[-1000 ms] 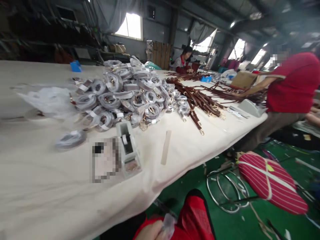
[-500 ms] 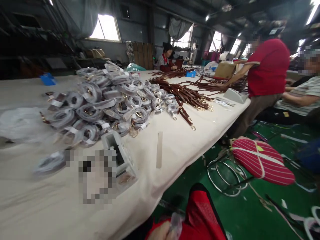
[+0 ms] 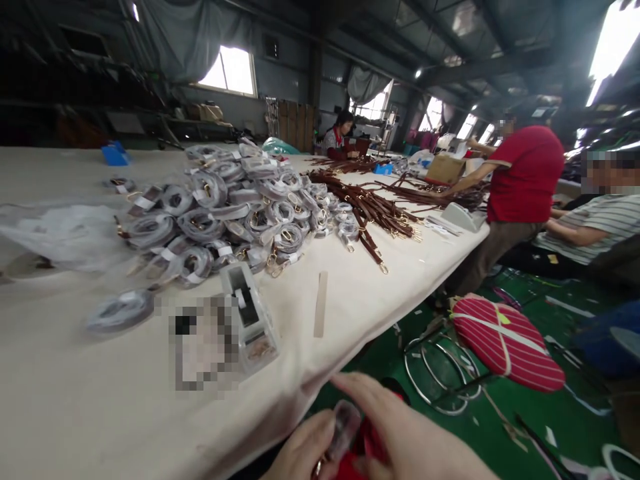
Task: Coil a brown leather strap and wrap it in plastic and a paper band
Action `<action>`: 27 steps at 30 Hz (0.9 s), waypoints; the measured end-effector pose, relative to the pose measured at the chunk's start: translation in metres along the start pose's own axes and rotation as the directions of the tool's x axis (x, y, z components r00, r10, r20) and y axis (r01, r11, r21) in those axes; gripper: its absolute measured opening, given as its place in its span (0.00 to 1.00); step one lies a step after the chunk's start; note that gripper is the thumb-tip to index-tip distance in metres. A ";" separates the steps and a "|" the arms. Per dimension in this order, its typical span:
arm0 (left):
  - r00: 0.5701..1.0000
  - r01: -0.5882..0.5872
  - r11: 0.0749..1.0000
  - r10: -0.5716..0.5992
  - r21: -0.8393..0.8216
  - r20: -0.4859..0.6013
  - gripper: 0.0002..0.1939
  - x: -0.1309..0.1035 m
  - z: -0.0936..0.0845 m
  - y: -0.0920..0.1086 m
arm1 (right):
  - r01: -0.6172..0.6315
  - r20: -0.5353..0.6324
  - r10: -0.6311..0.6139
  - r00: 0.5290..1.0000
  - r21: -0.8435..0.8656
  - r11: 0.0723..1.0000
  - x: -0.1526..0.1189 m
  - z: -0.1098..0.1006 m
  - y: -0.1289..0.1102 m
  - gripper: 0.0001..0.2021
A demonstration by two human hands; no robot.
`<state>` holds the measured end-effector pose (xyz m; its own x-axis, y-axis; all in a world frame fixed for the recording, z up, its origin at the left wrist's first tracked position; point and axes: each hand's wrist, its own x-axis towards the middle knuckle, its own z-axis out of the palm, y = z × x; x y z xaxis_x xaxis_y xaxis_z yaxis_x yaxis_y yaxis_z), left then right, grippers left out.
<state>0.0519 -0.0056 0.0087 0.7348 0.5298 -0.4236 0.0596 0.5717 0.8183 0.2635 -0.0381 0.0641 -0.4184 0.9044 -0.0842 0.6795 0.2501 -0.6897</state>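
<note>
At the bottom of the view, my left hand (image 3: 306, 448) pinches a small clear plastic-wrapped piece (image 3: 345, 427) with a bit of gold metal under it. My right hand (image 3: 400, 427) is beside it, fingers bent around the far side of the wrapped piece; its lower fingertips are partly hidden. Both hands are over my red-clothed lap, off the table's edge. On the white table (image 3: 300, 340) stands a grey tape dispenser (image 3: 247, 303) with a clear box (image 3: 259, 350) at its near end. A pile of plastic-wrapped coiled straps (image 3: 240, 207) lies behind it.
Brown straps with gold clasps (image 3: 370, 207) lie beyond. A beige strip (image 3: 321, 303) is on the table, a wrapped coil (image 3: 121, 311) at left. A striped red stool (image 3: 505, 340) stands right. A person in red (image 3: 525, 173) leans over the table; others sit nearby.
My right hand has come into view from the right, beside the wrapped piece. My left hand has risen slightly and shows more fully. The camera view has shifted.
</note>
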 end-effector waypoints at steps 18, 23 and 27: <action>0.965 0.158 0.975 -0.118 -0.159 0.233 0.22 0.007 -0.004 0.004 | 0.084 -0.084 -0.124 0.989 -0.373 0.924 0.018 0.022 0.046 0.21; 0.964 0.074 0.964 -0.004 -0.254 0.266 0.24 0.013 0.009 0.022 | -0.029 -0.081 0.043 0.996 0.165 0.986 0.024 0.030 0.032 0.16; 0.967 -0.251 0.905 0.222 -0.345 -0.123 0.25 0.027 0.012 0.050 | -0.174 0.186 0.051 0.981 0.736 0.654 0.018 0.054 0.002 0.16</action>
<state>0.0825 0.0297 0.0433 0.6410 0.7161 -0.2762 -0.3634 0.6001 0.7126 0.2249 -0.0401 0.0220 -0.4882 0.8357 -0.2516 0.0733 -0.2480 -0.9660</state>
